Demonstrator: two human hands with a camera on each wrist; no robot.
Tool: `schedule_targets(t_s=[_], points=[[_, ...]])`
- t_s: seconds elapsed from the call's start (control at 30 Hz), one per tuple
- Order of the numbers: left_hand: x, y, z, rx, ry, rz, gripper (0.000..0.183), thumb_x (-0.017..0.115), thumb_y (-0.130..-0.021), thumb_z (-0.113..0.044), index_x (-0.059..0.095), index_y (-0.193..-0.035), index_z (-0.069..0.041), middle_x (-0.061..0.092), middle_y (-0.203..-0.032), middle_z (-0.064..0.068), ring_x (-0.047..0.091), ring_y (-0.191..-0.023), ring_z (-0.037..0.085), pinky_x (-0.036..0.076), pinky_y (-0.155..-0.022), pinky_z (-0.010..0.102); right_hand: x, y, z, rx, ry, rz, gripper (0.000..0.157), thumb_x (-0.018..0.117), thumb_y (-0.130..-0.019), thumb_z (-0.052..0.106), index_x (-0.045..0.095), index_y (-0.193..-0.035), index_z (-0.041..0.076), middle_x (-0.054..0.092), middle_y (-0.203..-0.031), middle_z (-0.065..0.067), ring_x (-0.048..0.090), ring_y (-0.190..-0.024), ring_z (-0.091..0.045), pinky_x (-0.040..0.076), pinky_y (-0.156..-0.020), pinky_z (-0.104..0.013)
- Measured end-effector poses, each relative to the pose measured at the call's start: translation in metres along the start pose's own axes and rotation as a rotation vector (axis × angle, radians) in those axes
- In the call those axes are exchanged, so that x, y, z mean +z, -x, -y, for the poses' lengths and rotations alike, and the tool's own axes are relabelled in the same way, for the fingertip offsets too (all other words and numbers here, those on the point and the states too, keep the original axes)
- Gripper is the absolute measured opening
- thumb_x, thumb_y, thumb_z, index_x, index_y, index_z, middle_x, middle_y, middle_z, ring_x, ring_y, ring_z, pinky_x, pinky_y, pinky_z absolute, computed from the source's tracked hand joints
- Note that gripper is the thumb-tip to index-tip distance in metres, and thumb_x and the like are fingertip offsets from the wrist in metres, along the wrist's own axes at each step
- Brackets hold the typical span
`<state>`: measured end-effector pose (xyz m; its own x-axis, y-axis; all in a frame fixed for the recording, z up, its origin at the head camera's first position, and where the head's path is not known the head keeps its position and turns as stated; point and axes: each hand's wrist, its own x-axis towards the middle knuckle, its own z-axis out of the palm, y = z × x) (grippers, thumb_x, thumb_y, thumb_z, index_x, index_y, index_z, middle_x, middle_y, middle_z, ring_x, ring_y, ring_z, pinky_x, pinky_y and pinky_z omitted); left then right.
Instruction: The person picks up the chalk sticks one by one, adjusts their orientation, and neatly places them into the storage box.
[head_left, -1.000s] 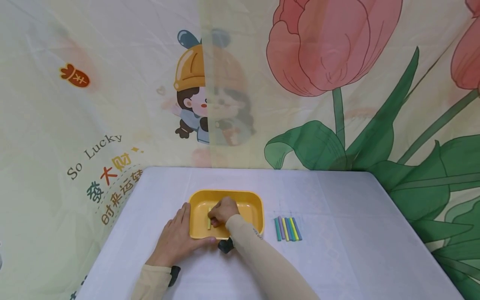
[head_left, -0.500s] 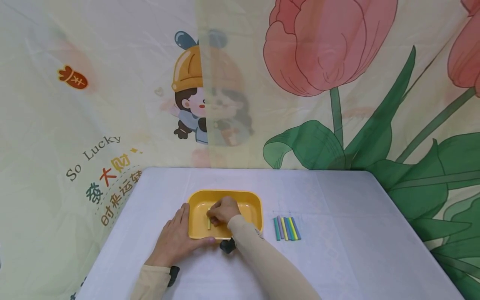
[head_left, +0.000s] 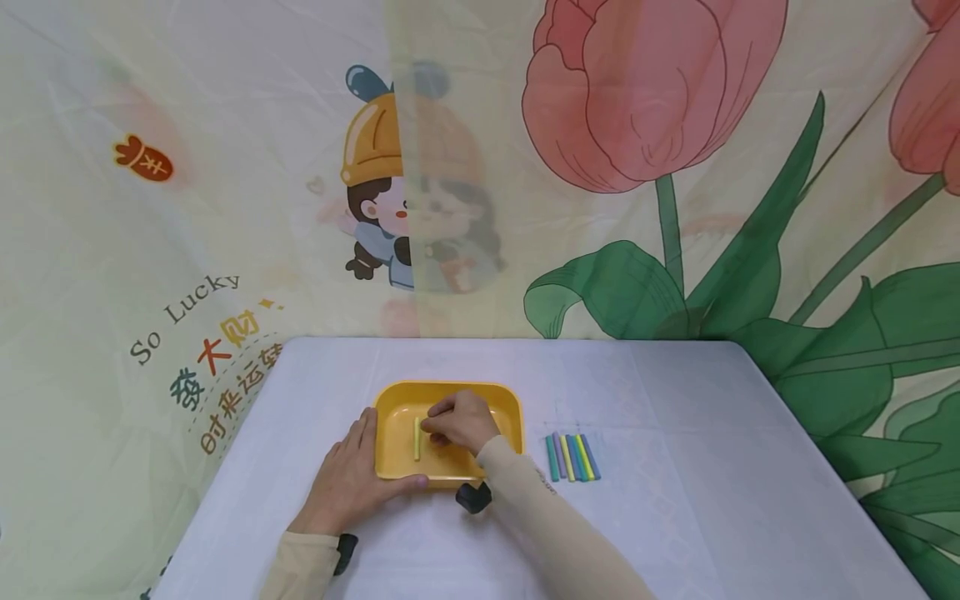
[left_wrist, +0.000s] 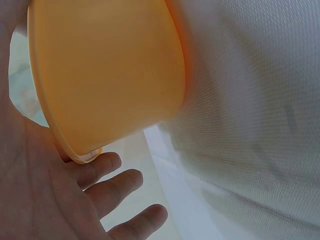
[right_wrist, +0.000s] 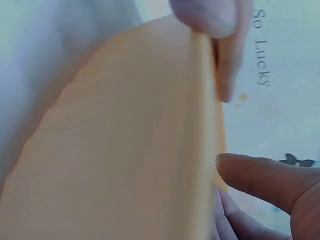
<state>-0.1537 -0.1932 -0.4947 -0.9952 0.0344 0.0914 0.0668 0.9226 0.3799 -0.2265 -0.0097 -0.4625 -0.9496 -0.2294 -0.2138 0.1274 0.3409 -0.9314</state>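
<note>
A yellow chalk stick (head_left: pixel 417 439) lies lengthwise in the left half of a yellow tray (head_left: pixel 512 433). Just right of the stick, over the tray, is my right hand (head_left: pixel 462 422), its fingertips close to the stick's upper part and nothing seen between them. My left hand (head_left: pixel 351 479) steadies the near left corner of the tray, with straight fingers along the left side and the thumb along the front. In the left wrist view, the tray's wall (left_wrist: pixel 110 70) stands beside the palm, and the fingers reach past its corner.
On the white-covered table (head_left: pixel 675 500), right of the tray, several chalk sticks (head_left: pixel 573 458) in green, purple, yellow and blue lie side by side. Behind the table hangs a printed cloth (head_left: pixel 465 317) with tulips and a cartoon figure.
My right hand has drawn back slightly to the right and let go of the yellow chalk stick, which now shows whole in the tray. My left hand has stayed at the corner.
</note>
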Motion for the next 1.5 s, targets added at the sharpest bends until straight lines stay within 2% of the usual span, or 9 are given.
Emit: schedule_targets(t_s=[0.2,0.33,0.57,0.73,0.93,1.07,1.27,1.5], points=[[-0.001,0.002,-0.001,-0.008,-0.002,0.009,0.135,0.055,-0.055,-0.087,0.008,-0.149,-0.002,0.021,-0.150,0.018,0.036,-0.127,0.035,0.032,-0.101,0.056,-0.020,0.014,-0.001,-0.029,-0.046,0.040,0.025,0.078,-0.075,0.019,0.068,-0.092,0.004,0.070,-0.082,-0.013,0.068,-0.073,-0.030,0.058,-0.064,-0.036],[-0.001,0.002,-0.003,-0.006,-0.006,0.005,0.135,0.057,-0.055,-0.086,0.009,-0.149,-0.002,0.022,-0.150,0.018,0.038,-0.125,0.035,0.033,-0.101,0.055,-0.037,0.028,-0.002,-0.044,-0.047,0.037,0.028,0.078,-0.076,0.022,0.068,-0.096,0.006,0.069,-0.081,-0.006,0.068,-0.075,-0.032,0.057,-0.066,-0.039],[-0.002,0.001,-0.003,-0.004,-0.010,-0.010,0.136,0.057,-0.054,-0.087,0.009,-0.149,-0.002,0.023,-0.149,0.018,0.038,-0.125,0.034,0.033,-0.101,0.054,-0.077,0.056,-0.006,-0.049,0.045,-0.015,0.025,0.078,-0.075,0.028,0.070,-0.093,0.012,0.068,-0.082,-0.003,0.067,-0.071,-0.028,0.057,-0.067,-0.039],[-0.001,0.002,-0.003,-0.012,-0.001,-0.004,0.136,0.057,-0.054,-0.086,0.009,-0.149,-0.001,0.022,-0.149,0.019,0.035,-0.128,0.034,0.033,-0.101,0.055,-0.109,0.070,-0.014,-0.044,0.080,-0.080,0.033,0.079,-0.073,0.034,0.069,-0.096,0.012,0.067,-0.085,-0.005,0.066,-0.070,-0.024,0.057,-0.064,-0.033],[-0.002,0.002,-0.003,-0.008,-0.007,-0.008,0.136,0.058,-0.054,-0.086,0.008,-0.149,-0.001,0.024,-0.149,0.019,0.038,-0.125,0.034,0.034,-0.101,0.054,-0.140,0.075,-0.031,0.034,0.138,-0.217,0.032,0.078,-0.074,0.036,0.069,-0.096,0.014,0.066,-0.087,-0.004,0.066,-0.070,-0.024,0.057,-0.066,-0.035],[-0.002,0.001,-0.004,-0.016,-0.008,-0.004,0.136,0.057,-0.054,-0.087,0.009,-0.149,-0.001,0.024,-0.148,0.019,0.039,-0.125,0.034,0.034,-0.101,0.054,-0.158,0.077,-0.048,0.069,0.159,-0.271,0.035,0.078,-0.073,0.038,0.069,-0.097,0.013,0.065,-0.089,-0.005,0.066,-0.073,-0.026,0.057,-0.069,-0.037],[-0.003,0.001,-0.006,-0.012,-0.009,-0.001,0.136,0.056,-0.053,-0.087,0.011,-0.148,0.000,0.024,-0.149,0.019,0.036,-0.127,0.033,0.033,-0.101,0.054,-0.179,0.081,-0.073,0.073,0.248,-0.291,0.040,0.076,-0.076,0.035,0.068,-0.105,0.009,0.065,-0.095,-0.005,0.065,-0.076,-0.022,0.055,-0.071,-0.038],[-0.003,0.000,-0.006,-0.016,-0.008,0.005,0.136,0.056,-0.053,-0.087,0.011,-0.148,-0.001,0.024,-0.149,0.019,0.036,-0.127,0.033,0.033,-0.101,0.055,-0.190,0.077,-0.099,0.122,0.327,-0.307,0.031,0.072,-0.081,0.027,0.068,-0.104,0.007,0.064,-0.095,-0.006,0.061,-0.072,-0.015,0.053,-0.063,-0.030]])
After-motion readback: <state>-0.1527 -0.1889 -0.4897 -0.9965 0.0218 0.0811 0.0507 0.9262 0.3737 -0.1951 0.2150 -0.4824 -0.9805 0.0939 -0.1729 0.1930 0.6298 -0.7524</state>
